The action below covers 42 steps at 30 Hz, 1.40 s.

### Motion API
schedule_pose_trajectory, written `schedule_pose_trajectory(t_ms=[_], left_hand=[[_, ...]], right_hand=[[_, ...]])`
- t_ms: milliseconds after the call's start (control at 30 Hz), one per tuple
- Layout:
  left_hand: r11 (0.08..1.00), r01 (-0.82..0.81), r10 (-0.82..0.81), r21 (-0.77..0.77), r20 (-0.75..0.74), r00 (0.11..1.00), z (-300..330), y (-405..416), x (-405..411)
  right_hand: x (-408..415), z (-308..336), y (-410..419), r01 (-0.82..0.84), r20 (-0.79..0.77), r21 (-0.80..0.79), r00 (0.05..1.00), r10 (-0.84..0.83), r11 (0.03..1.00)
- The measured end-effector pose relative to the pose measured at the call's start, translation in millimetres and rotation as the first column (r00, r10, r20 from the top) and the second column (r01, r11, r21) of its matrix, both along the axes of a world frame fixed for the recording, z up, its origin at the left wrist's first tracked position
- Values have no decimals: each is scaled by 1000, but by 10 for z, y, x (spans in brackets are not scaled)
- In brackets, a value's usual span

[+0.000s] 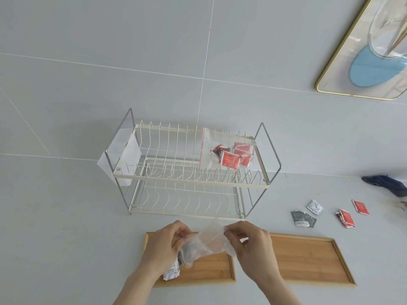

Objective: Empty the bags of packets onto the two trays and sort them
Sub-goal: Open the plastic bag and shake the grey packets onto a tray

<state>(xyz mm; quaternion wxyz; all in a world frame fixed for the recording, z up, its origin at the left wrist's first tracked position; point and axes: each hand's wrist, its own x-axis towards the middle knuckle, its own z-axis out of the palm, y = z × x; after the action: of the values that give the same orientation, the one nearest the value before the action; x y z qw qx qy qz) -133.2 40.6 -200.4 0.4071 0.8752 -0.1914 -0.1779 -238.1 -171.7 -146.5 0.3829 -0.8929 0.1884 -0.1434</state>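
Note:
Both hands hold a clear plastic bag [207, 241] above the left wooden tray [209, 271]. My left hand [163, 247] grips its left side and my right hand [251, 245] pinches its right edge. Grey packets show through the bag, and a white-grey packet [171, 271] lies on the left tray under my left wrist. The right wooden tray [308, 258] lies beside it with nothing visible on it. A second zip bag [226, 150] holding red packets rests on the top shelf of the dish rack [189, 172].
Loose packets lie on the floor right of the rack: grey ones [302, 218], a white one [315, 206], red ones [345, 217] and another red one [360, 207]. A dark cloth [387, 186] sits at the right edge. A gold-framed mirror [361, 51] lies at top right.

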Motion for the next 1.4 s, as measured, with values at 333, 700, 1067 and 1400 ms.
schedule_pose_trajectory(t_ms=[333,700,1067,1400], left_hand=[[999,16,-17,52,24,1000,-53,-53,-52],[995,-21,17,-101,-33,999,80,-61,65],[965,-126,86,-228,-175,981,68,-50,20],[977,-127,94,-170,-191,977,55,-19,3]], right_hand=[[9,146,2,-46,-12,50,999,47,998],[-22,147,1,-29,104,60,994,22,998],[-20,134,-16,-98,-91,260,988,125,961],[43,220,-79,58,28,107,998,-61,993]])
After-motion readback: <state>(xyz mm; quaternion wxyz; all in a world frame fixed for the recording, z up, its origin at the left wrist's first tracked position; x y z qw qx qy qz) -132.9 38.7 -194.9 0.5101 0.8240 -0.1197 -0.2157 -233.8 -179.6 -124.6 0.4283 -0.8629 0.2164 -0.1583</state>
